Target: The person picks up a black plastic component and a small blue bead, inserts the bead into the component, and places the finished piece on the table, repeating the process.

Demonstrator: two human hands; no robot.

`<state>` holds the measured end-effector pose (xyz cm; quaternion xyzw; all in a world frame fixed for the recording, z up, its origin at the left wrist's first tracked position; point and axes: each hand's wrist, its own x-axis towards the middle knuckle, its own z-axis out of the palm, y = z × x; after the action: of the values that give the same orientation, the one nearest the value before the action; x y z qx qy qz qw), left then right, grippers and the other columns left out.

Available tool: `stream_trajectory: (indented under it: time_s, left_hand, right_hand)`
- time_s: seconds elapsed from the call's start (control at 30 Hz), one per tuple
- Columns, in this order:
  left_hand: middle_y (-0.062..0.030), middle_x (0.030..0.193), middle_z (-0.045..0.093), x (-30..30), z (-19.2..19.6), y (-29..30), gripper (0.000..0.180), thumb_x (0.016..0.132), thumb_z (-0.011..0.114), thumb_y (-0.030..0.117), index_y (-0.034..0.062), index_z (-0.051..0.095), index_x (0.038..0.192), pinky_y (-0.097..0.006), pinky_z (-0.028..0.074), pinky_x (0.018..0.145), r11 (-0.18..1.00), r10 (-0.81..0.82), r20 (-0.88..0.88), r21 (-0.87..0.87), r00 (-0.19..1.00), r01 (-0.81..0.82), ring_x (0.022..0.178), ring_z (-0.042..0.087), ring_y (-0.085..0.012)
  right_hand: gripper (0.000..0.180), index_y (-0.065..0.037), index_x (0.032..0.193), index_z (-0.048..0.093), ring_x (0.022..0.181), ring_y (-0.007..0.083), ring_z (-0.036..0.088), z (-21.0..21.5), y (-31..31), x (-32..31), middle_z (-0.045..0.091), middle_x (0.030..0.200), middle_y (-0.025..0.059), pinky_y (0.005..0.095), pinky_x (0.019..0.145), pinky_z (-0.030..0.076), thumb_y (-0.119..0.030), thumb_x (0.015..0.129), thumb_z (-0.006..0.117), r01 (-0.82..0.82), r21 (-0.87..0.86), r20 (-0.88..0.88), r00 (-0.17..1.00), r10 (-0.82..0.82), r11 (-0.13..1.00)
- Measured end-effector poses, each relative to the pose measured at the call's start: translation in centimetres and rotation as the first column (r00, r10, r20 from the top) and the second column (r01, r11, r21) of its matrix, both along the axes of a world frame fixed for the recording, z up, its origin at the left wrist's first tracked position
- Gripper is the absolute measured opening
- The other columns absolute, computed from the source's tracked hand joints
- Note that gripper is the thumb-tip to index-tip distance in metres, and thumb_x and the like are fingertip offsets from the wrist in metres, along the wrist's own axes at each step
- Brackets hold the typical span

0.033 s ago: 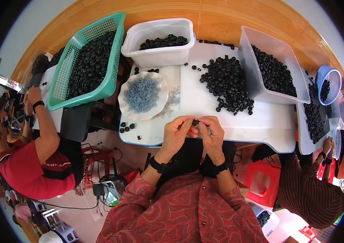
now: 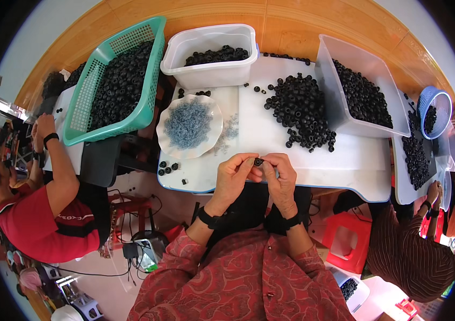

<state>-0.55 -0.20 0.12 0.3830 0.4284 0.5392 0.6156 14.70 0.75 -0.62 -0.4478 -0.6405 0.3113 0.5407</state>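
Observation:
Between my two hands, just off the table's near edge, is one small round black part. My left hand pinches it from one side with thumb and forefinger. From the other side the fingertips of my right hand close on it as well. Ahead lies a heap of loose black ring-shaped parts. A scalloped white plate to the left holds a pile of small translucent bluish-grey pieces. Several black parts lie by the table's near left corner.
A green basket, a white tub and a clear bin stand along the back, each holding black parts. A person in red works at left; another in stripes at right. A red stool stands below.

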Motion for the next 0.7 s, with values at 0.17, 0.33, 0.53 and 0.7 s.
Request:
stream_trajectory:
  time_s: [0.17,0.33,0.53,0.7]
  left_hand:
    - [-0.0094,0.091,0.070,0.4,0.4,-0.1,0.022,0.101,0.059,0.007,-0.0036,0.065,0.119,-0.026,0.059,0.068,1.000,-0.009,-0.020,-0.006,1.000,0.009,0.075,0.069,-0.0139]
    - [-0.0085,0.091,0.070,-0.6,0.9,0.1,0.021,0.099,0.061,0.005,-0.0033,0.066,0.117,-0.024,0.058,0.067,0.993,-0.105,0.024,-0.045,0.994,0.106,0.075,0.068,-0.0130]
    - [-0.0073,0.089,0.069,-1.3,1.6,0.6,0.020,0.098,0.062,0.005,-0.0030,0.068,0.116,-0.024,0.058,0.067,0.954,-0.287,0.079,-0.072,0.955,0.292,0.073,0.067,-0.0119]
    - [-0.0067,0.086,0.070,-1.6,3.2,2.4,0.021,0.097,0.066,0.010,-0.0032,0.069,0.112,-0.025,0.059,0.067,0.964,-0.242,0.016,-0.108,0.970,0.242,0.071,0.067,-0.0122]
  right_hand:
    - [0.010,0.000,0.103,0.067,0.089,0.0183,0.063,-0.1,-0.1,0.1,0.064,0.100,0.0092,0.0279,0.079,0.050,-0.002,0.094,0.063,0.000,0.004,0.021,1.000,0.000,1.000]
    - [0.008,0.000,0.096,0.068,0.084,0.0158,0.063,-0.4,0.0,1.3,0.065,0.094,0.0069,0.0274,0.075,0.050,0.002,0.088,0.068,-0.147,-0.154,-0.194,0.974,0.116,0.977]
    - [0.004,-0.001,0.092,0.068,0.084,0.0099,0.060,-0.4,0.4,3.1,0.063,0.092,0.0026,0.0227,0.076,0.048,0.002,0.089,0.068,-0.386,-0.235,-0.427,0.866,0.262,0.892]
    - [0.002,-0.001,0.092,0.069,0.084,0.0100,0.060,-0.3,0.3,2.0,0.064,0.092,0.0030,0.0230,0.077,0.049,0.000,0.090,0.069,-0.334,-0.261,-0.508,0.845,0.165,0.906]
